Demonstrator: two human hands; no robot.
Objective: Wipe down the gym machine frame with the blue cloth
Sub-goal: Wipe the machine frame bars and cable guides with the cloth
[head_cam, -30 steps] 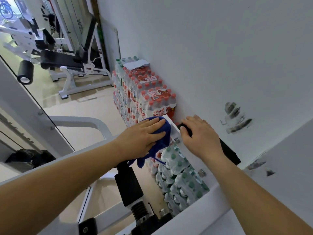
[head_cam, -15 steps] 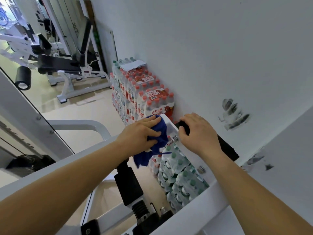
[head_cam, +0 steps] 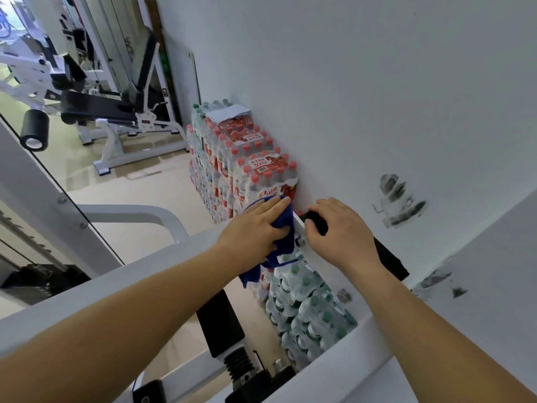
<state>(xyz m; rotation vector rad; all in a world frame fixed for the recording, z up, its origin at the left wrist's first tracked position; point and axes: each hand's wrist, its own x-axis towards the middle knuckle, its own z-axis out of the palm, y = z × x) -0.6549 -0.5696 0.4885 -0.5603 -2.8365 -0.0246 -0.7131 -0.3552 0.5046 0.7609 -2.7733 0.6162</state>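
Observation:
The white gym machine frame (head_cam: pixel 96 289) runs across the lower half of the view, with its far corner near the wall. My left hand (head_cam: pixel 255 228) presses the blue cloth (head_cam: pixel 283 237) flat against that far end of the frame, fingers straight; part of the cloth hangs down below the bar. Just to the right, my right hand (head_cam: pixel 340 231) curls round the black handle grip (head_cam: pixel 388 257) that sticks out beside the wall. A bolt head shows between the two hands.
Shrink-wrapped packs of water bottles (head_cam: pixel 241 161) are stacked against the white wall (head_cam: pixel 377 97), more of them below the frame. A black padded post (head_cam: pixel 220 324) stands under the bar. Another white bench machine (head_cam: pixel 110 112) stands at the back left on the tan floor.
My left hand has slid the blue cloth a little toward the frame's far end and flattened on it. My right hand stays on the black grip.

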